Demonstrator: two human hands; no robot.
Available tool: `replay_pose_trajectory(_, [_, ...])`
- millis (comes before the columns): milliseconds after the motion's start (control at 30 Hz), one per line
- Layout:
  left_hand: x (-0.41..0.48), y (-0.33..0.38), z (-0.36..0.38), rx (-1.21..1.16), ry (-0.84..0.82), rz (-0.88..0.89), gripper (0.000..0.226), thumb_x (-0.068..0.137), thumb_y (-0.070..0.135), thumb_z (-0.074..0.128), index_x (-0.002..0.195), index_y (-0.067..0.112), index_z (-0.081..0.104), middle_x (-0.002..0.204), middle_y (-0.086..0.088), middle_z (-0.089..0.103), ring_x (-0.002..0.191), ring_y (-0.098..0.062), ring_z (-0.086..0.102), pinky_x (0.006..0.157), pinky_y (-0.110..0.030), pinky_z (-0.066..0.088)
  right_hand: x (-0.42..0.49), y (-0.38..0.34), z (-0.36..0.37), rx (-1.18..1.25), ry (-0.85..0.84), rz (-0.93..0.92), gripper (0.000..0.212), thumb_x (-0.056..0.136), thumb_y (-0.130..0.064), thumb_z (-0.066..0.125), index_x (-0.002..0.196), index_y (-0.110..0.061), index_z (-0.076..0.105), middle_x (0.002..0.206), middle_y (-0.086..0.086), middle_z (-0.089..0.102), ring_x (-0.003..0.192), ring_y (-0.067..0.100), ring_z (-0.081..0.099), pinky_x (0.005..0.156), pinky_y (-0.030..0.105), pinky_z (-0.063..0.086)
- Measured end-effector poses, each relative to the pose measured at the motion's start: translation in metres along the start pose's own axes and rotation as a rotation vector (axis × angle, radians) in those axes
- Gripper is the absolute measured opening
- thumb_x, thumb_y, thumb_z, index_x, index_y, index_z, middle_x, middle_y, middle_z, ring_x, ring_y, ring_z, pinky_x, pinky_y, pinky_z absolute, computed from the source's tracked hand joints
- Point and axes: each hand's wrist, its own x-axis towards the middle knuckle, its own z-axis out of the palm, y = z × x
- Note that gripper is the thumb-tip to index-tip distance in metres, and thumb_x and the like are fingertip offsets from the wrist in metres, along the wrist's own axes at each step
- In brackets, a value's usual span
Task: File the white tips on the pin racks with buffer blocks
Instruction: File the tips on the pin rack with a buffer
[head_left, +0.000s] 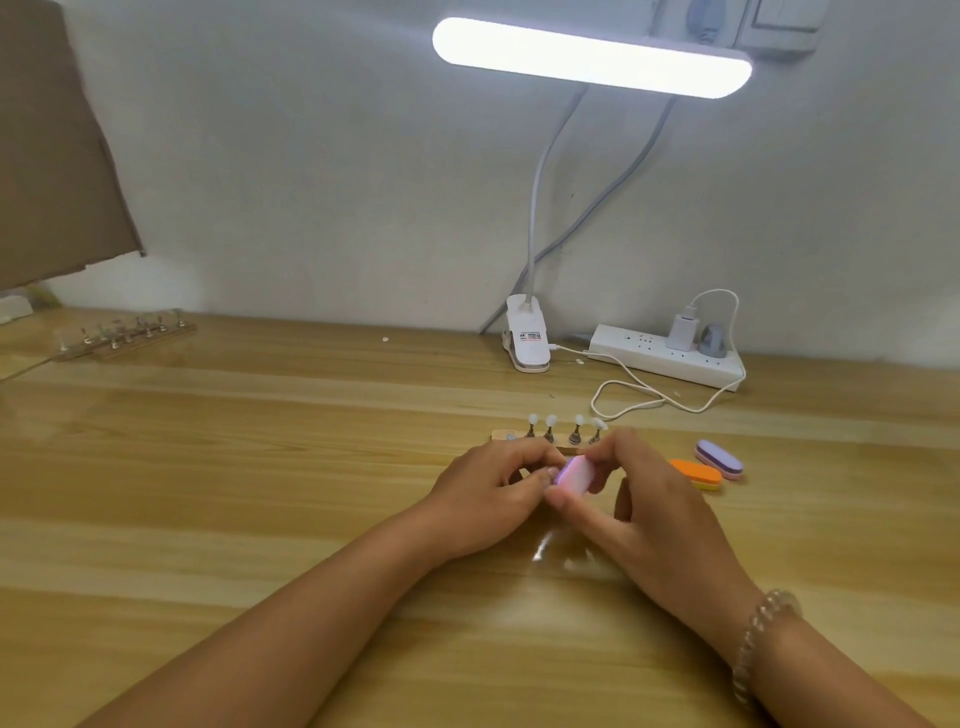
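I am mid-filing: my right hand (649, 499) pinches a pink and lilac oblong buffer block (574, 475) between thumb and fingertips. My left hand (493, 488) has its fingers bunched at the block's nine o'clock end, but whatever they pinch is hidden, so I cannot tell. At twelve o'clock, just beyond my knuckles, the slim wooden pin rack (524, 435) holds four white tips (551, 420) upright on metal pins. Next, I judge, I need short light strokes and a steady left hand. At two o'clock lie an orange buffer block (696, 474) and a purple buffer block (719, 458). The glossy wooden table (260, 467) meets a white wall, with a clip-on bar lamp (592, 57) and a white power strip (670, 358) at one o'clock.
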Motion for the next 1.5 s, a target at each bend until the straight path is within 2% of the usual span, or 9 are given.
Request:
replay_pose_trajectory(167, [-0.001, -0.001, 0.000, -0.054, -0.015, 0.017, 0.021, 0.095, 0.023, 0.053, 0.086, 0.038, 0.065, 0.081, 0.019, 0.069, 0.068, 0.002, 0.054, 0.068, -0.032, 0.044, 0.007, 0.010, -0.008, 0.070, 0.105, 0.110, 0.047, 0.067, -0.074, 0.055, 0.084, -0.030, 0.060, 0.081, -0.018, 0.065, 0.068, 0.005, 0.057, 0.062, 0.030, 0.045])
replay_pose_trajectory(367, [-0.001, -0.002, 0.000, -0.081, -0.008, -0.009, 0.016, 0.093, 0.024, 0.058, 0.089, 0.034, 0.069, 0.086, 0.014, 0.071, 0.077, -0.026, 0.061, 0.077, -0.049, 0.052, 0.006, 0.007, -0.004, -0.016, 0.022, 0.095, 0.046, 0.071, -0.074, 0.053, 0.083, -0.030, 0.061, 0.079, -0.015, 0.065, 0.065, 0.002, 0.054, 0.059, 0.025, 0.039])
replay_pose_trajectory(600, [0.000, -0.001, -0.001, -0.086, -0.009, -0.027, 0.014, 0.094, 0.016, 0.057, 0.095, 0.019, 0.071, 0.081, 0.010, 0.065, 0.071, -0.015, 0.055, 0.077, -0.048, 0.051, -0.002, -0.002, 0.000, -0.117, 0.021, -0.089, 0.036, 0.075, -0.064, 0.064, 0.093, -0.034, 0.057, 0.086, -0.017, 0.058, 0.067, 0.004, 0.053, 0.053, 0.019, 0.033])
replay_pose_trajectory(800, [-0.001, 0.003, -0.001, -0.100, -0.015, -0.012, 0.014, 0.095, 0.016, 0.057, 0.095, 0.015, 0.070, 0.087, 0.009, 0.072, 0.075, -0.025, 0.059, 0.077, -0.046, 0.051, 0.004, 0.006, -0.008, 0.000, 0.142, 0.021, 0.043, 0.069, -0.069, 0.059, 0.089, -0.031, 0.059, 0.085, -0.015, 0.061, 0.069, 0.002, 0.051, 0.060, 0.025, 0.037])
replay_pose_trajectory(933, [-0.001, 0.002, -0.001, -0.092, -0.012, -0.028, 0.015, 0.087, 0.026, 0.056, 0.091, 0.024, 0.071, 0.080, 0.014, 0.065, 0.068, -0.015, 0.054, 0.074, -0.044, 0.050, -0.001, 0.000, 0.000, -0.087, 0.047, -0.082, 0.030, 0.078, -0.059, 0.065, 0.092, -0.034, 0.056, 0.087, -0.016, 0.059, 0.070, -0.002, 0.052, 0.057, 0.018, 0.032])
replay_pose_trajectory(1067, [-0.001, 0.002, -0.001, -0.099, 0.004, -0.010, 0.022, 0.096, 0.013, 0.061, 0.090, 0.031, 0.071, 0.092, 0.009, 0.073, 0.069, -0.015, 0.056, 0.074, -0.045, 0.052, 0.007, 0.010, -0.006, 0.040, 0.060, 0.078, 0.038, 0.075, -0.067, 0.058, 0.087, -0.031, 0.061, 0.086, -0.014, 0.064, 0.073, -0.002, 0.054, 0.065, 0.029, 0.040])
replay_pose_trajectory(1233, [0.000, -0.001, -0.001, -0.097, 0.033, -0.027, 0.013, 0.094, 0.012, 0.063, 0.097, 0.021, 0.073, 0.095, 0.005, 0.072, 0.061, -0.008, 0.049, 0.064, -0.029, 0.043, -0.003, -0.004, 0.002, -0.121, 0.053, -0.133, 0.032, 0.083, -0.064, 0.057, 0.098, -0.035, 0.054, 0.093, -0.020, 0.056, 0.074, -0.006, 0.051, 0.057, 0.016, 0.031])
replay_pose_trajectory(1400, [-0.001, 0.001, 0.000, -0.087, 0.059, -0.007, 0.015, 0.093, 0.017, 0.067, 0.088, 0.031, 0.069, 0.087, 0.016, 0.066, 0.052, -0.001, 0.041, 0.056, -0.018, 0.034, 0.007, 0.009, -0.005, -0.023, 0.053, 0.076, 0.028, 0.081, -0.058, 0.058, 0.092, -0.032, 0.057, 0.093, -0.016, 0.059, 0.079, -0.003, 0.051, 0.066, 0.025, 0.037])
replay_pose_trajectory(1500, [-0.001, 0.002, 0.000, -0.099, 0.074, -0.008, 0.015, 0.092, 0.016, 0.068, 0.086, 0.030, 0.068, 0.085, 0.016, 0.066, 0.050, -0.001, 0.042, 0.053, -0.015, 0.033, 0.003, 0.006, -0.005, -0.056, 0.122, 0.016, 0.029, 0.080, -0.061, 0.059, 0.089, -0.033, 0.056, 0.088, -0.017, 0.059, 0.074, -0.004, 0.051, 0.059, 0.021, 0.033])
